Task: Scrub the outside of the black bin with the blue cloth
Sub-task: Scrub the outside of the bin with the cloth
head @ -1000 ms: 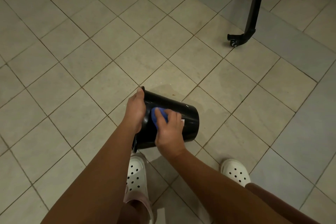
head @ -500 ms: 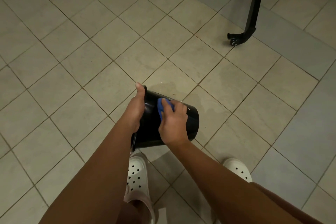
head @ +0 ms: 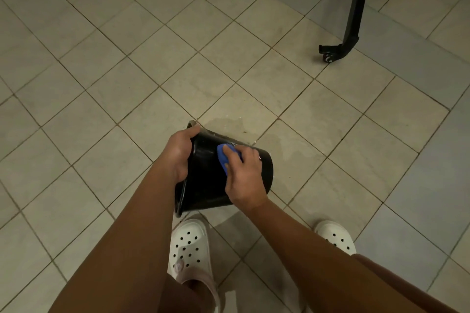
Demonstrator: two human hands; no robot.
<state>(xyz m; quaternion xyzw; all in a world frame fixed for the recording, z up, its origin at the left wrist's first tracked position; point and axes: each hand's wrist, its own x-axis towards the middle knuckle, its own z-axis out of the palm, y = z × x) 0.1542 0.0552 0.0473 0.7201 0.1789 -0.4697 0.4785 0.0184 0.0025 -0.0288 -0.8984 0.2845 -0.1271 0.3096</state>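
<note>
beige tiled floor (head: pixel 101 63), wet patch (head: pixel 256 132) just beyond black bin (head: pixel 208 185).
left hand (head: pixel 179 152) curled round bin rim; right hand (head: pixel 245 178) grips blue cloth (head: pixel 225 156) against bin side.

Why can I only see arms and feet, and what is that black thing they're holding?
The camera sits on the person's head and looks down, so you see what they see: their own two arms, not a robot. The left hand grips the rim of a black bin, which is tipped on its side. The right hand presses a blue cloth against the bin's outside wall to scrub it. Below are the person's white clogs on a tiled floor. There is a wet patch just beyond the bin. At the top right stands a black leg with a small wheel at its foot.
</note>
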